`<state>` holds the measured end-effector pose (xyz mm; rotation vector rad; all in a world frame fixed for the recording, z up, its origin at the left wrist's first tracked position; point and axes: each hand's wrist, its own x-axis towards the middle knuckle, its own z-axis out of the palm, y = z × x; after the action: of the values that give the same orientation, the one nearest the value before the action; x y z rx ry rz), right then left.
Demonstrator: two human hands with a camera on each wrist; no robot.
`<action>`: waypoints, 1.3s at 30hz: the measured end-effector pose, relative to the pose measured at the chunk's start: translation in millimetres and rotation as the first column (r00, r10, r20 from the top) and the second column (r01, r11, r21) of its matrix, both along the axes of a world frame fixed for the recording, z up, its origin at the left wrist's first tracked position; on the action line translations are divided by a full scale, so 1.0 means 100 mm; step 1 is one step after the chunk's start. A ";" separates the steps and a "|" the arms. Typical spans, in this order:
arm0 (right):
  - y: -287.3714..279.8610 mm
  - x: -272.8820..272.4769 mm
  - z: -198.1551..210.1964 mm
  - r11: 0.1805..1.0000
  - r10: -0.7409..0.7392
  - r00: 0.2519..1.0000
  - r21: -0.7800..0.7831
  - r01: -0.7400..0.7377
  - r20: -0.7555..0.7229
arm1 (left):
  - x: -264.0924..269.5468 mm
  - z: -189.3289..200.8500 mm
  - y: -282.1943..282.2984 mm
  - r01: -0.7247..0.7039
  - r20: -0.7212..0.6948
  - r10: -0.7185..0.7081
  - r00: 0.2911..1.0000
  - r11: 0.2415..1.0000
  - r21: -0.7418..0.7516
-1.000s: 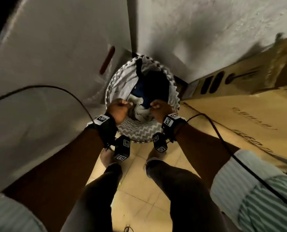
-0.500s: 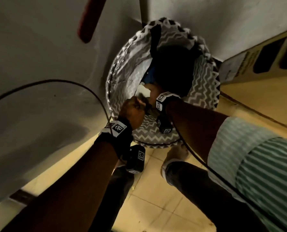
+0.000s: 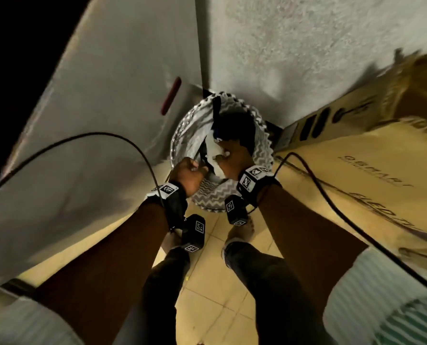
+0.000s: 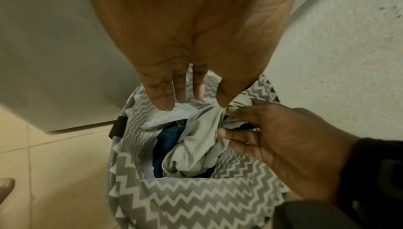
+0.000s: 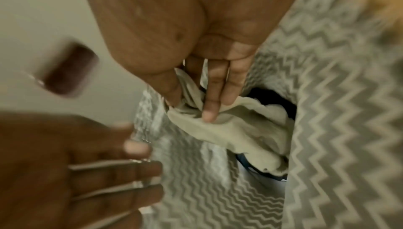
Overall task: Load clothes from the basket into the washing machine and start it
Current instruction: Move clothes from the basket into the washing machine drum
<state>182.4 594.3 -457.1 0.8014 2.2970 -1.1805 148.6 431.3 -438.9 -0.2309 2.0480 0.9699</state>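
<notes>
Item 1, nearest: your legs in dark trousers, standing on yellow floor tiles.

Item 2: your left hand at the near rim of the grey-and-white zigzag fabric laundry basket. In the left wrist view its fingers hang fairly straight over the contents, thumb tip touching the cloth; no firm grip seen.

Item 3: your right hand, inside the basket mouth, thumb and fingers pinching a crumpled pale grey-beige cloth garment, which sits partly in the basket.

Item 4: dark blue garment under the pale one, lower in the basket.

Item 5, left: white appliance panel w/ dark red handle; prob. the washer, opening not in view.

Item 6, right: tan cardboard box.

Step in hand: first pick-up from the basket. Next move, as judged: gather the loose folds w/ both hands so nothing trails, lift clear of the rim, carry to the drum.
</notes>
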 end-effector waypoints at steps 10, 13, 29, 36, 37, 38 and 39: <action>-0.08 0.21 2.90 0.989 -0.090 0.960 -0.135 0.056 -0.266 | 0.11 2.11 -0.27 0.185 -0.082 -0.175 0.981 0.973 0.136; -0.14 0.21 3.64 0.973 -0.151 0.924 -0.219 0.075 -0.352 | 0.09 2.47 -0.26 0.282 -0.246 -0.226 0.942 0.934 0.221; -0.14 0.35 4.87 0.700 -0.658 0.699 -0.568 0.433 -0.278 | -0.48 4.54 -0.19 -0.224 0.004 0.322 0.947 0.650 0.726; -0.67 0.34 4.52 0.468 -0.655 0.744 -0.705 0.534 0.129 | -0.77 4.83 -0.26 -0.366 0.247 0.299 0.922 0.464 0.806; -0.76 0.29 4.48 0.411 -0.626 0.756 -0.745 0.526 0.189 | -0.79 4.88 -0.28 -0.385 0.281 0.290 0.915 0.413 0.825; -0.81 0.21 4.41 0.339 -0.600 0.770 -0.802 0.492 0.218 | -0.82 4.87 -0.31 -0.404 0.309 0.289 0.906 0.374 0.835; -0.88 0.12 4.41 0.296 -0.610 0.766 -0.838 0.458 0.203 | -0.85 4.87 -0.36 -0.420 0.329 0.288 0.900 0.364 0.831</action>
<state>194.7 506.6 -16.2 1.0828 1.1045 -2.4789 63.6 395.5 48.0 -0.1486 1.0935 2.1334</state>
